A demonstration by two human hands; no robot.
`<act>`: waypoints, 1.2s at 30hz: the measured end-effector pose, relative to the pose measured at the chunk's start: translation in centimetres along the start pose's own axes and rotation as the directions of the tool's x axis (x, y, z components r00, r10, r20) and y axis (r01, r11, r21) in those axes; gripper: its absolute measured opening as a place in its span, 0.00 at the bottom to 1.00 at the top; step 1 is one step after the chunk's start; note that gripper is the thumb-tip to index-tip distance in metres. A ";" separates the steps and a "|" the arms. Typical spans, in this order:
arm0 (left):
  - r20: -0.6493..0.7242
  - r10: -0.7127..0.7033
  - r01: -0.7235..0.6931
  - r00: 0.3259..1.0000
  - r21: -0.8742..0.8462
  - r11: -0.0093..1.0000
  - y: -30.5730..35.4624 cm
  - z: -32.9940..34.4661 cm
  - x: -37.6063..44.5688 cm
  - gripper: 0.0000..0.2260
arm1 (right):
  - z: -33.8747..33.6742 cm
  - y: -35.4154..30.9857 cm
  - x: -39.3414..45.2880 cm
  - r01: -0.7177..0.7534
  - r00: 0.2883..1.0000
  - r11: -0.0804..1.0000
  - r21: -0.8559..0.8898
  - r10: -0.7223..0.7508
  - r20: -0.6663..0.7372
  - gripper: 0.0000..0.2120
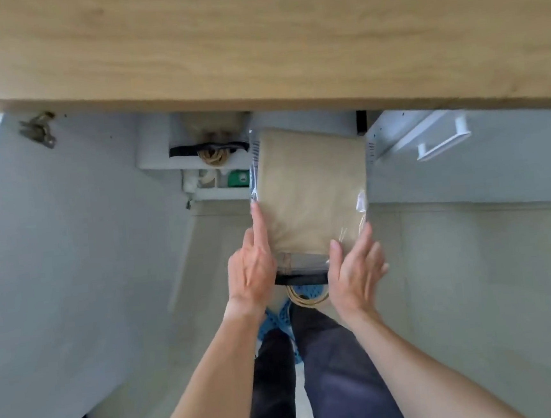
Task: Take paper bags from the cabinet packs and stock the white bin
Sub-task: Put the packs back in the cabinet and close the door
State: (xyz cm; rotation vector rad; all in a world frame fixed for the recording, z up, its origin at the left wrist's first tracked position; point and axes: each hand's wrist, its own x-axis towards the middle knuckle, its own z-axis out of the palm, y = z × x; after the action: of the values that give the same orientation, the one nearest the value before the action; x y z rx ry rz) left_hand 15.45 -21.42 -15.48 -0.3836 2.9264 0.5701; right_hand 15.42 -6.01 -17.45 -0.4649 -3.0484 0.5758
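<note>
A clear plastic pack of tan paper bags (311, 192) sticks out of the open cabinet below the wooden counter, its twine handles hanging at the near end. My left hand (251, 267) presses against the pack's left side with the forefinger stretched along its edge. My right hand (356, 268) holds the near right corner, thumb on top and fingers spread. A second pack with a black strap (209, 148) lies deeper in the cabinet on a white shelf. No white bin is in view.
The wooden counter (253, 44) overhangs the cabinet. The white cabinet door (54, 245) stands open at the left with its hinge showing. A closed door with a white handle (444, 140) is at the right. My legs and blue shoes are below the pack.
</note>
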 end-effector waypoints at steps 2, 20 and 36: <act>0.024 -0.022 0.021 0.999 0.029 0.999 -0.3 1.5 1.4 0.40 | 1.4 0.2 1.2 0.025 1.000 1.000 -0.013 -0.025 -0.012 0.32; -0.114 -0.054 0.079 0.992 0.225 0.971 -1.6 11.9 27.5 0.31 | 18.8 -4.1 25.4 0.214 0.966 0.954 -0.209 -0.238 -0.097 0.35; -0.173 -0.150 0.150 0.973 -0.008 0.989 -1.9 11.5 31.5 0.24 | 20.0 -7.0 28.8 0.058 0.997 0.980 -0.191 -0.047 0.060 0.35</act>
State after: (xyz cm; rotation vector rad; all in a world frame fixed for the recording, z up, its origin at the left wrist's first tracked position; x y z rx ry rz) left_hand -13.26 -25.70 -32.44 -0.6800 3.0259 0.5321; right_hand -15.29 -11.03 -35.07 -0.3758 -3.1741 0.2967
